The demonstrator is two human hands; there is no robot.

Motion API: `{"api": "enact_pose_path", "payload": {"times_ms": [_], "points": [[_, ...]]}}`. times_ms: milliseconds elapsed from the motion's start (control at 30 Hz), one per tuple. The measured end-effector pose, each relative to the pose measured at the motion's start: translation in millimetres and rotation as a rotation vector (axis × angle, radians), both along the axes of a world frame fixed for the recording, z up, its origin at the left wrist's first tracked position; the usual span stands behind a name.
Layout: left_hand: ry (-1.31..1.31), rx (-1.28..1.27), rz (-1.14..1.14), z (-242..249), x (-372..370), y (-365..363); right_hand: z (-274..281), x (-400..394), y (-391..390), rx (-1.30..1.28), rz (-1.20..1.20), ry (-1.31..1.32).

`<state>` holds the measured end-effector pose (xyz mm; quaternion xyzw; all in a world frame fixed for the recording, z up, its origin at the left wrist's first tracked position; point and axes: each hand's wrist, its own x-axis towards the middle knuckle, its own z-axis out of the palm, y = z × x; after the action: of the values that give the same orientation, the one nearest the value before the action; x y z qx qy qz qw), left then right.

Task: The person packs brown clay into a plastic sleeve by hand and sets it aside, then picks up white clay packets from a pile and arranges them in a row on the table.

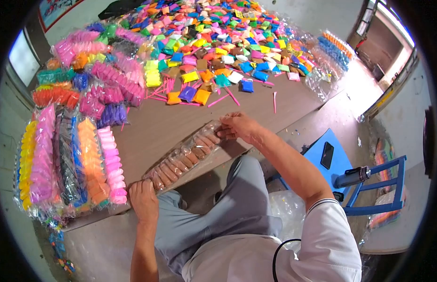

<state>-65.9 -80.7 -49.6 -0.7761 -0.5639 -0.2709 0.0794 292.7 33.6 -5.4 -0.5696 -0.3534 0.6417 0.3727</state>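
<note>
The left hand (144,199) and right hand (237,126) each grasp one end of a clear bag of brown clay packets (183,157), stretched along the near edge of the brown surface (152,127). Bare board lies just beyond it; farther out, loose coloured packets (218,42) and pink sticks (220,100). Left of the left hand, filled bags (68,160) overhang the edge. Right of the right hand stands a blue stool (341,164) on concrete floor. No writing is readable.

Left hand (144,199): grips the near end of a clear sleeve of brown packets (183,157).
Right hand (237,126): pinches the sleeve's far end.
Table (152,127): brown top, sleeve lying across its near edge.
Far side: loose colored packets (214,37).
Left side: stacked packed sleeves (68,160).
Blue stool (343,162): carries a phone (327,155).
</note>
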Motion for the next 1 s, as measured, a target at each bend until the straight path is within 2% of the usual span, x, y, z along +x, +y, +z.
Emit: {"api": "enact_pose_path", "payload": {"times_ms": [200,433,500,533,600,733,833,900,1000], "points": [[-0.005,-0.026,-0.008,-1,-1,-2,-7,-4,3,0.002,-0.087,0.010],[0.003,-0.059,-0.005,-3,-3,-2,-9,-5,1,0.053,-0.078,-0.011],[0.002,-0.051,-0.012,-4,-3,-2,-6,-4,0,0.229,0.068,-0.398],[0.001,-0.041,-0.020,-4,-4,-2,-10,-3,2,0.226,0.069,-0.396],[0.003,-0.041,-0.017,-4,-3,-3,-18,-1,6,0.413,0.103,-0.672],[0.005,-0.043,-0.016,-1,-1,-3,-19,3,6,0.402,0.125,-0.608],[0.010,-0.041,0.005,-7,-1,-2,-26,8,7,0.441,0.154,-0.691],[0.014,-0.040,0.012,-8,0,-2,-38,8,10,0.440,0.120,-0.553],[0.021,-0.024,0.025,-12,1,-2,-27,10,4,0.404,0.068,-0.569]]}}
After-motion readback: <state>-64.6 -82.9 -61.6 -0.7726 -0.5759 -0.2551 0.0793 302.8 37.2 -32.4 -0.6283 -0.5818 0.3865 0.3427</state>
